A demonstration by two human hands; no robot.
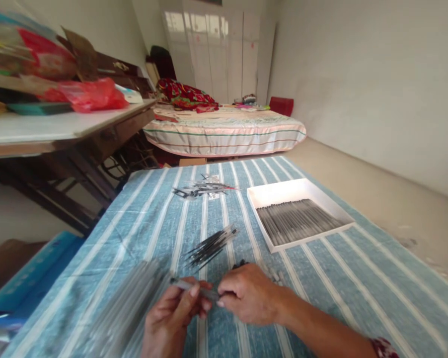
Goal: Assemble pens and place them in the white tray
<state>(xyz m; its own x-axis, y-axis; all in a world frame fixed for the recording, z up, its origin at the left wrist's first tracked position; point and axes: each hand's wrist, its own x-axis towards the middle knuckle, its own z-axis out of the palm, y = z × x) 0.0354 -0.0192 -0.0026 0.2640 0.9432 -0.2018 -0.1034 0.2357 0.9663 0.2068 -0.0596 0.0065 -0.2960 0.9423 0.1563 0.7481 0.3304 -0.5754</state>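
A translucent grey pen barrel [186, 285] lies across the fingers of my left hand [175, 311], which is closed around it with the thumb on top. My right hand [250, 293] pinches the same barrel at its right end; any small part between those fingertips is hidden. Left of my hands lies a blurred bundle of long grey translucent tubes [129, 303]. Just beyond them is a loose pile of thin dark pen refills [212, 244]. Small black parts [242, 263] and pale pieces [276, 274] are partly covered by my right hand.
A white box [306, 185] holding a row of grey pens [298, 220] stands on the striped blue cloth [157, 209] at right. Farther back lies another pile of thin dark pieces [205, 188]. A cluttered side table [71, 127] stands left, a bed [227, 132] beyond.
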